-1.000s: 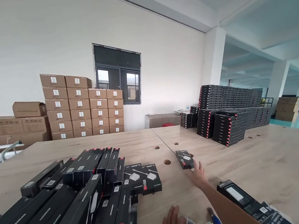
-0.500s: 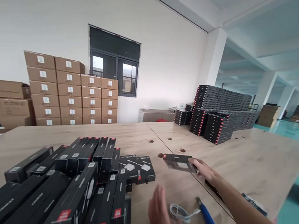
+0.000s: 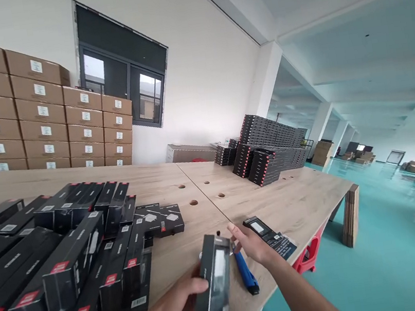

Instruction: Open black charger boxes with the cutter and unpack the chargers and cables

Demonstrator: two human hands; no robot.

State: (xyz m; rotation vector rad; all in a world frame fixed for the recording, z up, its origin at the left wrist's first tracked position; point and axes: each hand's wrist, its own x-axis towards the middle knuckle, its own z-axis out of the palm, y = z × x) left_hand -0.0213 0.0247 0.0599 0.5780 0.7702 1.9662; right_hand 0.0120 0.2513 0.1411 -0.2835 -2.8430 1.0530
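My left hand grips a black retail box, which stands tilted on end above the table with its clear window facing me. My right hand is open, its fingers next to the box's top corner. Just beyond it lie a blue utility knife and a second black box on some printed sheets. Long black boxes are heaped on the wooden table to my left, with flat black boxes at the heap's edge. The white cable is almost entirely hidden behind the held box.
The table has several round holes and ends in a near edge at the right, above a teal floor. A red plastic stool stands beneath it. Stacked cardboard cartons line the wall, and piles of black boxes stand at the far end.
The black box has gone from my right hand into my left and is raised, turned on end. My view has swung left, bringing more floor into sight at the right.
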